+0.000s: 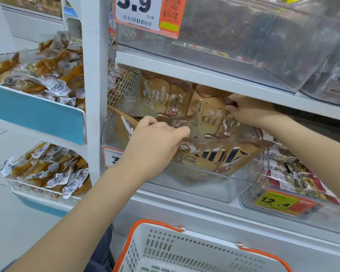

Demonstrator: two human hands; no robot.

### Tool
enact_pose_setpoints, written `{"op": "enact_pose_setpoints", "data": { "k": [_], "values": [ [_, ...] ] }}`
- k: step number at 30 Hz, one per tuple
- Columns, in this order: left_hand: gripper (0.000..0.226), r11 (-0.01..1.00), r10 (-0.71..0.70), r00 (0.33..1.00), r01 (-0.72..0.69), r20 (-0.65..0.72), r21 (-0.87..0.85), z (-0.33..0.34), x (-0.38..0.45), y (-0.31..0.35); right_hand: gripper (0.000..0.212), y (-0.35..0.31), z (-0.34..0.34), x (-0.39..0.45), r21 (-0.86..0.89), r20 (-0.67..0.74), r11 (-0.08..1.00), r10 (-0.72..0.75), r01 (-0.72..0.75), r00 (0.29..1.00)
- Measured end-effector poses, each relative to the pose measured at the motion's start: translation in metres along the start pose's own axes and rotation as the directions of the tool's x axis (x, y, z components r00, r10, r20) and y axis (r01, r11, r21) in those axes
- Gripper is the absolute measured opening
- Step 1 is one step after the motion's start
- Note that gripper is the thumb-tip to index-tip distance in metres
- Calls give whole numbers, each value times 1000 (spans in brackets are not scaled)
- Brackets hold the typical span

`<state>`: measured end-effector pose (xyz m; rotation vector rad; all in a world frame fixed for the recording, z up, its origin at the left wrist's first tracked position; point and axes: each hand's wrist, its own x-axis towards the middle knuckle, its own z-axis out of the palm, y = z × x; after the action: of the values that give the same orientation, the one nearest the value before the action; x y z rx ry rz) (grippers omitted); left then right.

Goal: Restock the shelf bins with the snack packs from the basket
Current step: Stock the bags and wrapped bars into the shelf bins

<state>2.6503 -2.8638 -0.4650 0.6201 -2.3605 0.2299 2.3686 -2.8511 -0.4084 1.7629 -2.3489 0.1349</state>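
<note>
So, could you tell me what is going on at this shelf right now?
A person is restocking a clear plastic bin on the shelf with gold and brown snack packs. The left hand grips the top edge of the front pack, and the right hand pinches the top of a pack further back, apparently setting them upright. Several packs already stand in the bin. The white basket with orange handles sits below; the part in view shows no packs.

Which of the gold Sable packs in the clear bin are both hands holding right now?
The frontmost pack, tilted at the bin's front. The left hand and right hand pinch its top edge; the others stand behind.
</note>
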Motion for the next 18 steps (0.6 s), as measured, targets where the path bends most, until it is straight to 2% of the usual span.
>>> {"op": "enact_pose_setpoints", "data": {
  "k": [3,6,12,15,18],
  "values": [
    [9,1000,10,1000,-10,-1,16,2,-5,2,31,-2,5,19,97,31,993,64,-67,997],
    [9,1000,16,1000,-16,0,10,3,-7,1,30,4,9,29,77,8,993,85,-85,996],
    [10,1000,26,999,-26,-33,7,5,-5,0,36,3,11,15,97,-39,995,12,-9,999],
    [10,1000,29,999,-29,-43,6,4,-6,-1,43,2,11,9,166,-29,985,-40,44,999],
    [9,1000,26,999,-26,-29,-2,4,-7,0,38,4,12,14,237,-14,971,-9,12,1000]
  ]
}}
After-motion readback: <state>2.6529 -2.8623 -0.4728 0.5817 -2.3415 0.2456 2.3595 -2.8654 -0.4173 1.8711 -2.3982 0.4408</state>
